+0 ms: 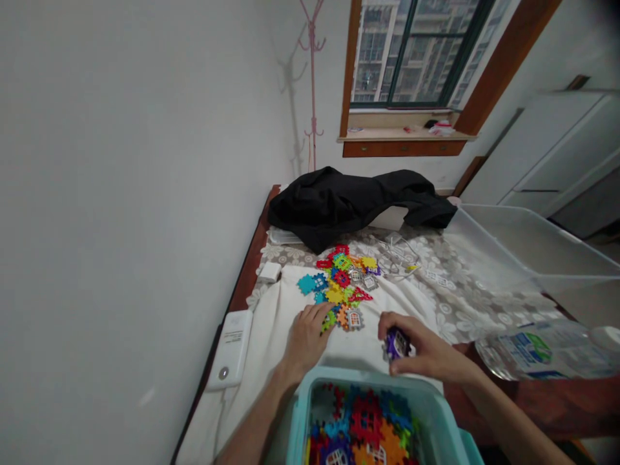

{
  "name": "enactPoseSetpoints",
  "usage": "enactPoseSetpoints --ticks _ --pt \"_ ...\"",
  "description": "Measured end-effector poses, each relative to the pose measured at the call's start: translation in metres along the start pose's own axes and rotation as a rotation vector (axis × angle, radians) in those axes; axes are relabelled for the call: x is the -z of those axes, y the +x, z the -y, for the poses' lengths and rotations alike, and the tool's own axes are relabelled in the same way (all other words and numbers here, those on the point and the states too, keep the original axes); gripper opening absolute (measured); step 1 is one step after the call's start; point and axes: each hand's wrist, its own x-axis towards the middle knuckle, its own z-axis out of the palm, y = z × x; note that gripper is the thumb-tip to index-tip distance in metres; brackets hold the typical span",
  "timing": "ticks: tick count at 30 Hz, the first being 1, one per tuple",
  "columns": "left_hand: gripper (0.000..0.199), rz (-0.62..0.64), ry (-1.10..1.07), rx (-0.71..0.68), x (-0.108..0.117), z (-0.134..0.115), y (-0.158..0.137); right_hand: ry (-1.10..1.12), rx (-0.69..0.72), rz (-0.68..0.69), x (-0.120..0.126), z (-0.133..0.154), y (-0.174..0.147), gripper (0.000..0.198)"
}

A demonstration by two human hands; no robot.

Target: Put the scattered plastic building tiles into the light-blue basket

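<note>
Below centre, the right hand (426, 349) has its grip clamped on a purple piece (398, 343), which loose pinching could drop; the grip of the left hand (305, 337) cannot be told.

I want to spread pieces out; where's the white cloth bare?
The white cloth is bare between the white device and the left hand, with a smaller patch between that hand and the right hand. Colourful pieces crowd it beyond the left hand.

Purple piece (397, 343); multicoloured pieces (335, 294); turquoise bin (358, 374); white cloth (271, 329); grey-white floral cover (426, 255).
</note>
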Motion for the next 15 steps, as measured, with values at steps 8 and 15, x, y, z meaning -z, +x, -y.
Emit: enactPoseSetpoints --ticks 8,15 --pt "0.042 -0.235 -0.113 0.012 0.014 0.019 -0.003 -0.072 0.274 -0.135 -0.020 -0.006 0.057 0.053" --pt "0.085 -0.118 0.097 0.074 0.015 0.030 0.017 -0.742 0.133 -0.170 -0.059 -0.101 0.115 0.096"
